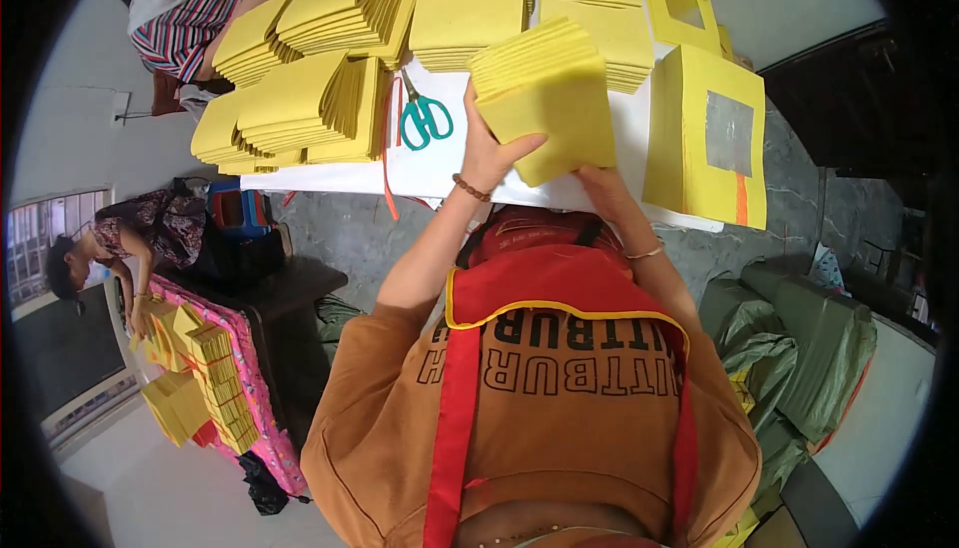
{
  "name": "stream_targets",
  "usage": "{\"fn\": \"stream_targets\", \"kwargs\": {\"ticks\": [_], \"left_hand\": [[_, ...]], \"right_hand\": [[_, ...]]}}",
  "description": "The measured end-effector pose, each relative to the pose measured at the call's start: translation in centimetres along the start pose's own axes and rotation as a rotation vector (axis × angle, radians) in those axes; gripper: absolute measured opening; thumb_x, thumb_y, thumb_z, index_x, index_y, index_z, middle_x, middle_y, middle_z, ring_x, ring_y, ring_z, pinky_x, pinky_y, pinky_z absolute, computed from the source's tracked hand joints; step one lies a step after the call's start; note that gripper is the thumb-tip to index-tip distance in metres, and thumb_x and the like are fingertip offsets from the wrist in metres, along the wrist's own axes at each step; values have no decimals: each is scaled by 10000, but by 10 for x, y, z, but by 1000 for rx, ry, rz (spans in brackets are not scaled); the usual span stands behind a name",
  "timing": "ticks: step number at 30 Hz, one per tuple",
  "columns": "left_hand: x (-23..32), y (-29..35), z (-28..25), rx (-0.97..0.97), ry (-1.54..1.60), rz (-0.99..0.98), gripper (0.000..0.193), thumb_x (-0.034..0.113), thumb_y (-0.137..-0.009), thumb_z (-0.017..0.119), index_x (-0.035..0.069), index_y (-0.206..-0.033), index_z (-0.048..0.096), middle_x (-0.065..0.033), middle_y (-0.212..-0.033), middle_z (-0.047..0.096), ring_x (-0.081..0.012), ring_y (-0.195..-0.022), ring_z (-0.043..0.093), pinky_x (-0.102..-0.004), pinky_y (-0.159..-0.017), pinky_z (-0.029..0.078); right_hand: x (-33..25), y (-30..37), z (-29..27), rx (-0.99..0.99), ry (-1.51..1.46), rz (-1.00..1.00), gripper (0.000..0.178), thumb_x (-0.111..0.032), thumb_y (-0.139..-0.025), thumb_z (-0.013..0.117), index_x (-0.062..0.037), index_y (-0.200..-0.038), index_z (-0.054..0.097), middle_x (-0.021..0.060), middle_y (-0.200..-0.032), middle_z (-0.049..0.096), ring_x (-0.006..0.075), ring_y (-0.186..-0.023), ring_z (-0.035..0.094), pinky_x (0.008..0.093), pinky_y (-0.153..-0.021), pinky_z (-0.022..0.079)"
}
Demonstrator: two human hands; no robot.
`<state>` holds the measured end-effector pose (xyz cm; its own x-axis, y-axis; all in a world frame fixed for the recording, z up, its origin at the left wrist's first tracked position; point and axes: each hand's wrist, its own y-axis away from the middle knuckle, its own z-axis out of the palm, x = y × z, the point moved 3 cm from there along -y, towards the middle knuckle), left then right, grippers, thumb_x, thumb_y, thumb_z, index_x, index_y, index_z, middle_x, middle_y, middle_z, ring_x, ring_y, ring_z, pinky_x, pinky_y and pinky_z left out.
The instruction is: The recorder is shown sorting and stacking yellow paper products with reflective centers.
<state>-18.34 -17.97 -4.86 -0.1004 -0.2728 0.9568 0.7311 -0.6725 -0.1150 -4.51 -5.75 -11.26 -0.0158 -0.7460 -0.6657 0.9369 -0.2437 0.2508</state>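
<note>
Both of my hands hold a thick bundle of yellow folded paper (554, 108) above the near edge of the white table (430, 173). My left hand (487, 148) grips its left side, thumb across the front and fingers behind. Under the lower edge, my right hand (602, 186) supports it, with its fingers partly hidden. Green-handled scissors (428, 124) lie on the table just left of the bundle. Beside them a thin red ribbon (390, 173) hangs over the table edge.
Fanned yellow paper stacks (300, 103) cover the table's left, and more stacks (468, 23) lie behind. At right stands a yellow block with a grey window (729, 128). One person (195, 18) works far left; another (140, 238) handles yellow bundles (215, 378). Green sacks (799, 348) lie right.
</note>
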Motion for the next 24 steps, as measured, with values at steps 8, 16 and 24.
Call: {"fn": "stream_targets", "kwargs": {"ticks": [8, 16, 24], "left_hand": [[7, 0, 1, -216, -333, 126, 1210, 150, -545, 861, 63, -1422, 32, -168, -1320, 394, -283, -1239, 397, -407, -1020, 350], [-39, -1, -12, -390, -641, -34, 1251, 250, -431, 902, 38, -1374, 108, -209, -1178, 523, -396, -1073, 530, -439, -917, 443], [-52, -8, -15, -308, -742, -36, 1089, 252, -498, 879, 25, -1344, 231, -193, -1115, 587, -370, -1017, 580, -412, -866, 484]], "right_hand": [[-57, -5, 20, 5, 595, 63, 825, -148, -649, 807, -69, -1341, 365, 122, -1380, 356, 215, -1266, 346, 360, -1026, 346], [-9, -10, -19, 57, 904, -249, 734, -188, -658, 821, -18, -1266, 447, 90, -1188, 555, 199, -1069, 531, 335, -940, 427], [-37, -7, 5, 35, 901, -56, 598, -136, -714, 760, -19, -1233, 486, 79, -1154, 579, 185, -1066, 535, 316, -909, 443]]}}
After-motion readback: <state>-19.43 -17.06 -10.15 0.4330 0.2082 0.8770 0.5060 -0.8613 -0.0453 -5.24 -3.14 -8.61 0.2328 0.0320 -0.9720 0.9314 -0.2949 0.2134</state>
